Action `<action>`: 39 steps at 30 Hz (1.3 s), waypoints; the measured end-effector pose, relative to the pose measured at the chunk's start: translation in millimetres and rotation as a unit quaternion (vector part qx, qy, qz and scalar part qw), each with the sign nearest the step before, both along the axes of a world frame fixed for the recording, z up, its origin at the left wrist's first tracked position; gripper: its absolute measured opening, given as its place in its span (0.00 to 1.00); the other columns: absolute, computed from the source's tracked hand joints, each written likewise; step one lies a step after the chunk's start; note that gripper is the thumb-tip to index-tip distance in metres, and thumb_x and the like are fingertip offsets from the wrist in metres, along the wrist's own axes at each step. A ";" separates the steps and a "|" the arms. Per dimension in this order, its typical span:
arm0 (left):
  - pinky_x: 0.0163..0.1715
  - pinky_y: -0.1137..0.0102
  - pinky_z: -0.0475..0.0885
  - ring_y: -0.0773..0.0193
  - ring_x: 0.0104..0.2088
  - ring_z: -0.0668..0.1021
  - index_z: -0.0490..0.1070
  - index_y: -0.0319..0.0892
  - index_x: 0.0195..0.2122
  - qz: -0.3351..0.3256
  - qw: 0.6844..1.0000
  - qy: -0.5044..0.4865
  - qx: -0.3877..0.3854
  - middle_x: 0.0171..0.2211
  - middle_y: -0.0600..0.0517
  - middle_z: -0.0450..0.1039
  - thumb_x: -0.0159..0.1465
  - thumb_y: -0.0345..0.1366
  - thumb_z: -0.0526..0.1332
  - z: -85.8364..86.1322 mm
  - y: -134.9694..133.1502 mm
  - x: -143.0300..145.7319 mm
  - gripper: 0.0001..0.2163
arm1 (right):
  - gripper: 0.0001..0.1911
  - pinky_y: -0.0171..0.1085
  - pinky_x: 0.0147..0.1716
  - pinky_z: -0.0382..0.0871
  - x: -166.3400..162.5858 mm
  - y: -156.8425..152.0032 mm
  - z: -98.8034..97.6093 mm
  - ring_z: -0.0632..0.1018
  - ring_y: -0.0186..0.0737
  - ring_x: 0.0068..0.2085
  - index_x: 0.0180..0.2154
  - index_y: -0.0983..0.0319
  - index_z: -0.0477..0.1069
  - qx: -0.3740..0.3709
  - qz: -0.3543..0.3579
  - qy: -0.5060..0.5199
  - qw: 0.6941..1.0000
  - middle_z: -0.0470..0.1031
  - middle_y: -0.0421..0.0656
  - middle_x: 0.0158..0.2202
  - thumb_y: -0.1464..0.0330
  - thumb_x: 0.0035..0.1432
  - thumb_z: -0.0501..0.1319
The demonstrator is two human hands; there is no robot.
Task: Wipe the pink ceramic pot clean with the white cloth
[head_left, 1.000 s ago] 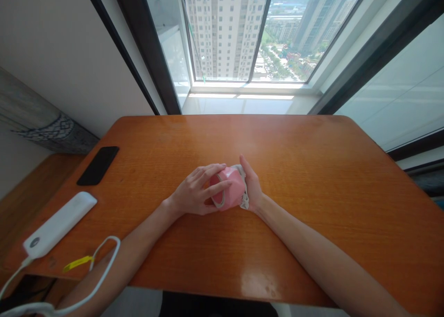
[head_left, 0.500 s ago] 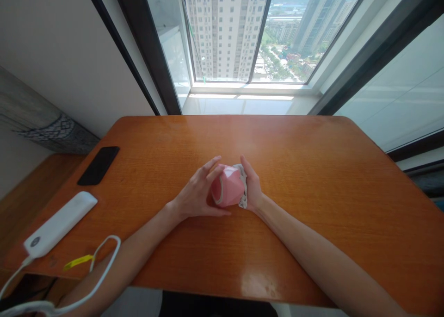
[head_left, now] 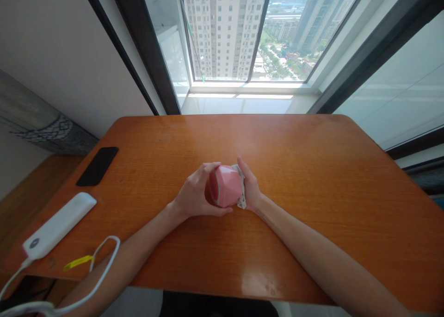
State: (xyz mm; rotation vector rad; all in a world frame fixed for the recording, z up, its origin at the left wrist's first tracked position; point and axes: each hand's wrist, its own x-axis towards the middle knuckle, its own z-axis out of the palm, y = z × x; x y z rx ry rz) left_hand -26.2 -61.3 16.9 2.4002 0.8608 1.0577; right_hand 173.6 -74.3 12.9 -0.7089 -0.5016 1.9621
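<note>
A pink faceted cup (head_left: 227,187) lies on its side at the middle of the orange wooden table (head_left: 312,169), its mouth turned left. My left hand (head_left: 194,194) wraps round the mouth end, thumb underneath and fingers curled over the top. My right hand (head_left: 250,187) presses a crumpled grey-white cloth (head_left: 241,192) against the cup's base on the right side.
A black phone (head_left: 97,165) lies flat at the table's left edge. Nearer me on the left sits a white power bank (head_left: 57,224) with a white cable (head_left: 100,266) and a yellow tag (head_left: 78,262). A large window stands beyond the far edge.
My left fingers lifted off the cup's side, then curled round its mouth end. The cup turned slightly, its mouth facing more to the left. My right hand stayed against the cloth.
</note>
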 end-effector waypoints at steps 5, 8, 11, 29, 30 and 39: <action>0.53 0.51 0.83 0.45 0.50 0.86 0.63 0.47 0.68 0.038 0.998 -0.011 -0.042 0.54 0.41 0.81 0.59 0.68 0.71 -2.1 3.3 -6.0 0.44 | 0.34 0.34 0.24 0.72 -1.4 -3.6 -4.0 0.78 0.39 0.24 0.28 0.61 0.81 0.003 -0.006 -0.012 1.000 0.80 0.43 0.22 0.36 0.61 0.67; 0.60 0.47 0.78 0.43 0.57 0.84 0.61 0.48 0.72 0.033 0.999 -0.021 -0.002 0.57 0.39 0.81 0.69 0.66 0.61 -3.8 11.9 -14.6 0.38 | 0.34 0.33 0.20 0.68 -1.2 -5.3 -5.7 0.74 0.35 0.21 0.25 0.61 0.78 -0.004 0.007 0.002 1.000 0.78 0.42 0.21 0.37 0.62 0.67; 0.69 0.43 0.70 0.37 0.71 0.74 0.54 0.48 0.78 -0.015 0.998 -0.003 0.063 0.72 0.34 0.68 0.71 0.67 0.58 -7.2 18.6 -19.7 0.42 | 0.33 0.33 0.20 0.68 -1.0 -5.0 -4.3 0.73 0.35 0.20 0.22 0.60 0.74 -0.011 0.001 0.022 1.000 0.77 0.42 0.20 0.38 0.60 0.69; 0.68 0.38 0.74 0.35 0.76 0.66 0.57 0.62 0.76 -0.146 0.964 0.072 0.211 0.81 0.39 0.51 0.61 0.51 0.79 -14.4 23.6 -17.9 0.46 | 0.37 0.37 0.26 0.79 1.8 1.9 4.6 0.85 0.48 0.33 0.31 0.60 0.79 -0.018 0.081 0.049 0.995 0.81 0.47 0.24 0.32 0.60 0.63; 0.67 0.39 0.75 0.36 0.75 0.68 0.59 0.62 0.76 -0.142 0.963 0.070 0.216 0.80 0.39 0.53 0.61 0.52 0.79 -14.2 23.3 -18.0 0.45 | 0.37 0.37 0.26 0.79 1.6 1.7 5.2 0.85 0.47 0.32 0.30 0.60 0.79 -0.017 0.082 0.048 0.995 0.81 0.47 0.24 0.32 0.60 0.63; 0.64 0.45 0.78 0.39 0.70 0.74 0.63 0.60 0.72 -0.107 0.955 0.078 0.266 0.77 0.39 0.60 0.62 0.57 0.76 -14.2 23.3 -17.6 0.40 | 0.36 0.37 0.25 0.78 1.0 0.6 9.0 0.85 0.49 0.34 0.29 0.59 0.79 -0.022 0.088 0.030 0.995 0.81 0.48 0.25 0.32 0.59 0.64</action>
